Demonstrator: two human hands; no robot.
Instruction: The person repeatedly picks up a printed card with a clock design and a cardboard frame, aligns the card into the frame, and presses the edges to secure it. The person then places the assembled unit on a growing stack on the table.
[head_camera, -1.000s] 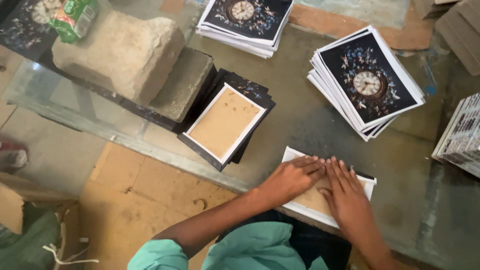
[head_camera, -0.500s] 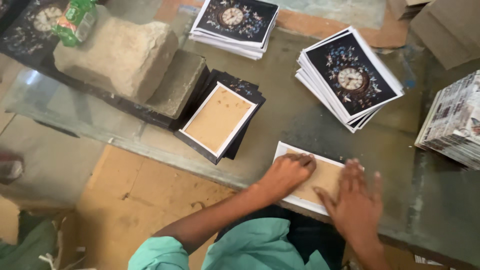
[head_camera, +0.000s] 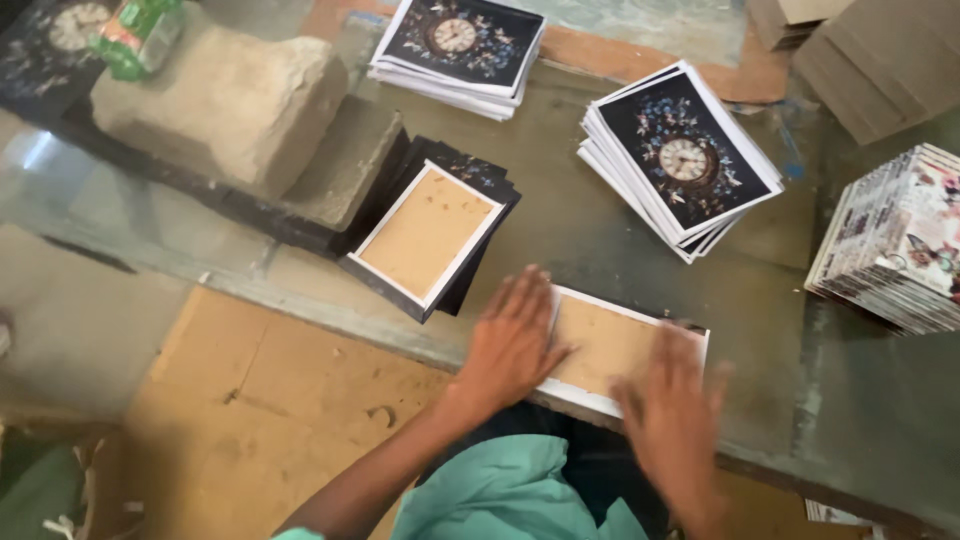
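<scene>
— Start at the hands. What do I have?

— I see my left hand flat, fingers spread, palm pressing on the left end of a white-bordered brown board. It grips nothing; it only bears down. My right hand is also open and spread, over the board's right near corner, but it is blurred, so I cannot tell whether it touches the board or hovers just above it.

— And how does the board lie?

— Directly in front of me, at the near edge of the glass-topped table. Its long axis runs left to right, tilted slightly, the right end a little nearer me. The left hand sits more fully on it, so I judge that hand the nearer one.

— Further out?

— Up and left of the left hand, a second brown board lies face down on a dark stack. Beyond that, a stone block. Ahead and right, well apart from the hands, two piles of clock-face prints, and a colourful stack at the far right.
</scene>
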